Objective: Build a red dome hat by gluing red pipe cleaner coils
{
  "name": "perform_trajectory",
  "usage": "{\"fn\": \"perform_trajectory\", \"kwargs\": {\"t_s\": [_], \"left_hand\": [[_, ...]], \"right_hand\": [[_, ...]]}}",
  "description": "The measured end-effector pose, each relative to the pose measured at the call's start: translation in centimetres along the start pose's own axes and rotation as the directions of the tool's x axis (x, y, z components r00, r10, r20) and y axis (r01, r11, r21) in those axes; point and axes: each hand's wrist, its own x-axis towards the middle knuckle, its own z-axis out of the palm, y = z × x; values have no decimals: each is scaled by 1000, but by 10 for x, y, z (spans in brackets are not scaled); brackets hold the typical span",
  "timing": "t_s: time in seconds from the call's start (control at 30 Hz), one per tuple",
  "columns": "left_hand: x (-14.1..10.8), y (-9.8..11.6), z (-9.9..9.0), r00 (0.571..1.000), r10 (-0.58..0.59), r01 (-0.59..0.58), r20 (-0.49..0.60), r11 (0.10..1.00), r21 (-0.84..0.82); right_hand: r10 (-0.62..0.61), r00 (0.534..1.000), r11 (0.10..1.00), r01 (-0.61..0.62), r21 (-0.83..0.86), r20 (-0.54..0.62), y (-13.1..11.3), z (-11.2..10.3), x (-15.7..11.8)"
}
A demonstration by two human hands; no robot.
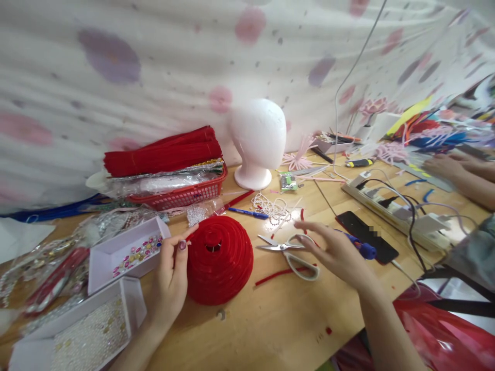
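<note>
My left hand (175, 273) is at the left side of a round red coiled piece (220, 263), thumb and forefinger pinched on a thin red strip near its upper left edge. The coiled piece rests on the table with a small opening at its top. Over the handles of the scissors (288, 248) hovers my right hand (334, 250), fingers apart and holding nothing. The scissors lie partly open. A short red strip (274, 278) lies by their lower handle.
Behind stand a white foam head (259, 139) and a red basket (185, 193). Two bead trays (154, 234) are at left. A phone (367, 237), glue gun (359, 247) and power strip (402, 221) lie right, near another person's hands (444, 167).
</note>
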Motion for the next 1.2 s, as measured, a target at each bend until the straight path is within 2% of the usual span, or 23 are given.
{"fn": "perform_trajectory", "kwargs": {"t_s": [0.03, 0.07, 0.1, 0.13, 0.17, 0.2, 0.27, 0.33, 0.43, 0.53, 0.67, 0.8, 1.0, 1.13, 1.2], "left_hand": [[0, 0, 0, 1000, 3, -3, -4, 1000, 2], [-1, 0, 0, 1000, 6, -6, -6, 1000, 3], [-2, 0, 0, 1000, 10, -10, -5, 1000, 2], [-3, 0, 0, 1000, 13, -13, 0, 1000, 1], [-5, 0, 0, 1000, 19, -19, 8, 1000, 1], [-7, 0, -1, 1000, 26, -26, 15, 1000, 2], [-11, -1, -2, 998, 58, -59, 24, 998, 16], [-15, 0, -3, 993, 113, -114, 29, 992, 57], [-21, 0, -4, 979, 202, -203, 21, 972, 122], [-26, 0, -5, 961, 275, -277, 29, 948, 157], [-35, 0, -11, 924, 381, -379, 33, 900, 216], [-45, 2, -18, 898, 435, -438, 67, 870, 225], [-44, 4, -17, 912, 408, -405, 35, 889, 211], [-43, -7, -17, 932, 361, -351, -22, 918, 187], [-46, -14, -18, 950, 305, -289, -66, 939, 184]], "right_hand": [[-26, 998, 978, 38, 203, -60, -6, -2, -3], [-68, 995, 908, 89, 409, -66, -13, -2, -6], [-143, 990, 810, 118, 574, 0, -19, -1, -10], [-218, 970, 741, 92, 665, 109, -25, 3, -13], [-260, 940, 726, 39, 686, 221, -31, 9, -15], [-255, 911, 762, -16, 648, 323, -36, 17, -17], [-172, 896, 841, -82, 534, 410, -43, 37, -19], [-150, 886, 854, -108, 509, 438, -48, 57, -20], [-134, 889, 824, -145, 547, 438, -54, 77, -21], [-123, 895, 834, -141, 534, 429, -57, 82, -23], [-114, 898, 850, -134, 510, 425, -56, 78, -29], [-102, 901, 874, -120, 471, 421, -58, 74, -36], [-118, 912, 905, -64, 420, 392, -63, 77, -30], [-97, 932, 933, -38, 359, 350, -64, 88, -24], [-100, 933, 920, -45, 389, 345, -61, 96, -24]]}}
